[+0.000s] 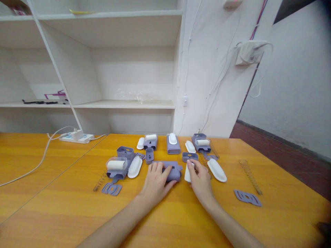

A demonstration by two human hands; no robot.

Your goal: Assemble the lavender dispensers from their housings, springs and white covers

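Note:
My left hand point(156, 179) rests on a purple plastic housing point(172, 171) in the middle of the orange table point(64, 206), fingers curled over its top and thumb under its near edge. My right hand point(200, 179) is just to its right, fingers closed on a white roller piece point(188, 174) that stands on the table beside the housing. More purple housings point(172, 144), white oval covers point(216, 170) and white rollers point(116, 165) lie around both hands.
Metal springs point(249, 175) and flat purple plates point(247, 198) lie to the right and left of the parts. A white power strip point(76, 137) with its cable sits at the back left. White shelving point(108, 103) stands behind the table. A wall socket box point(249, 51) hangs upper right.

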